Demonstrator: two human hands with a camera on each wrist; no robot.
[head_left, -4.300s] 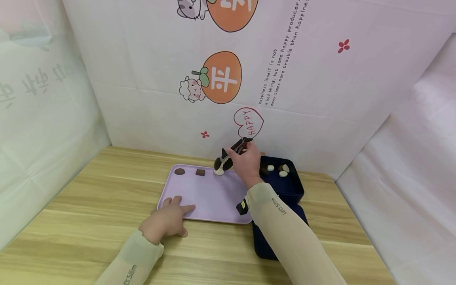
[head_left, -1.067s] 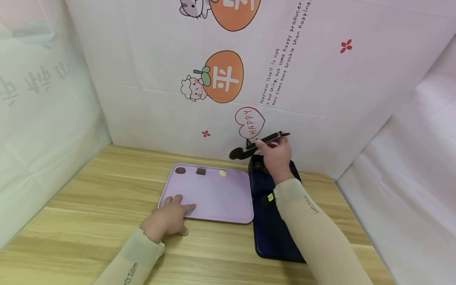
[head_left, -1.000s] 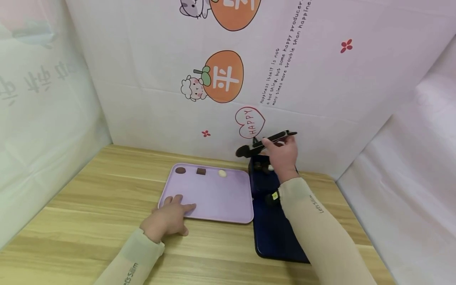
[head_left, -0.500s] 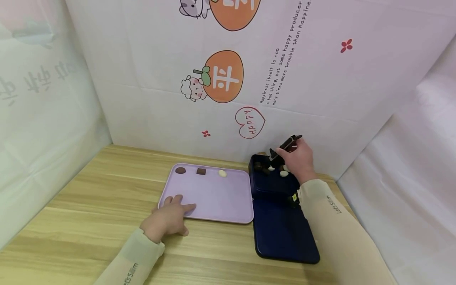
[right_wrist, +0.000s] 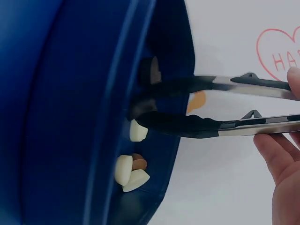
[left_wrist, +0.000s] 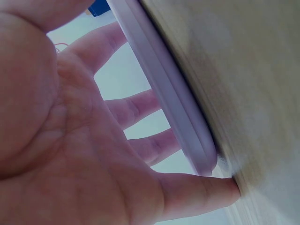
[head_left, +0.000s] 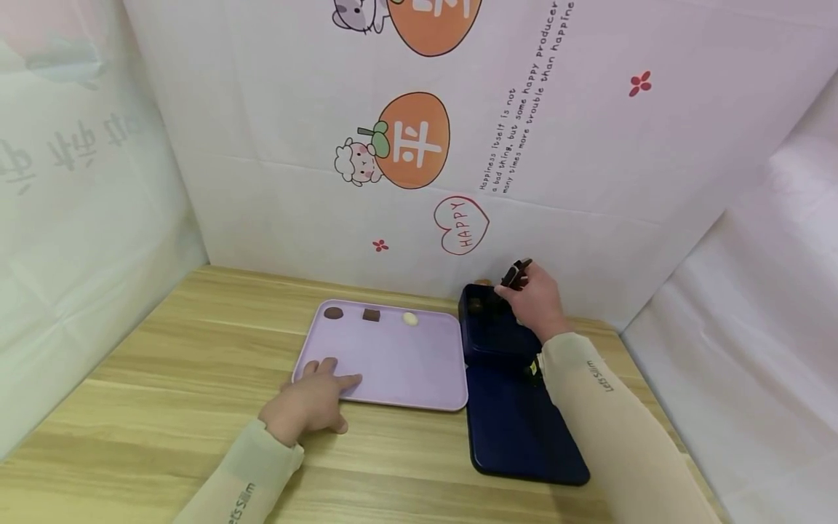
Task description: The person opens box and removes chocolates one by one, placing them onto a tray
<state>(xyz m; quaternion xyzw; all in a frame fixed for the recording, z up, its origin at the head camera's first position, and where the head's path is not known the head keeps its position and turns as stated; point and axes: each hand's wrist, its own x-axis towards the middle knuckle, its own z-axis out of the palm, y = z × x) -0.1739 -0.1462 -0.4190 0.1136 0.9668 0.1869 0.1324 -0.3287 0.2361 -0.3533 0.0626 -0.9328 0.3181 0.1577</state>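
Note:
My right hand [head_left: 540, 300] grips black-and-silver tongs [right_wrist: 201, 127], their dark tips down inside the deep blue box [head_left: 500, 358]. A dark piece lies around the tips; I cannot tell whether they pinch it. Beside them in the right wrist view are white pieces [right_wrist: 123, 169], a brown one [right_wrist: 139, 161] and a dark brown one [right_wrist: 154, 70], which look like chocolates. My left hand [head_left: 310, 400] rests, fingers spread, over the front left corner of the lilac tray [head_left: 402, 367]. Along the tray's back lie a dark round chocolate [head_left: 333, 313], a dark square one [head_left: 371, 315] and a white oval one [head_left: 409, 319].
A flat blue lid [head_left: 524, 437] lies in front of the box, right of the tray. Behind the box sits a small orange-brown thing [head_left: 482, 282]. A printed white cloth [head_left: 294, 218] stands along the table's back edge, with white cloth at both sides.
The white chocolate now lies released on the tray. My right hand has carried the tongs rightward from the tray and lowered their tips into the box. My left hand stays put.

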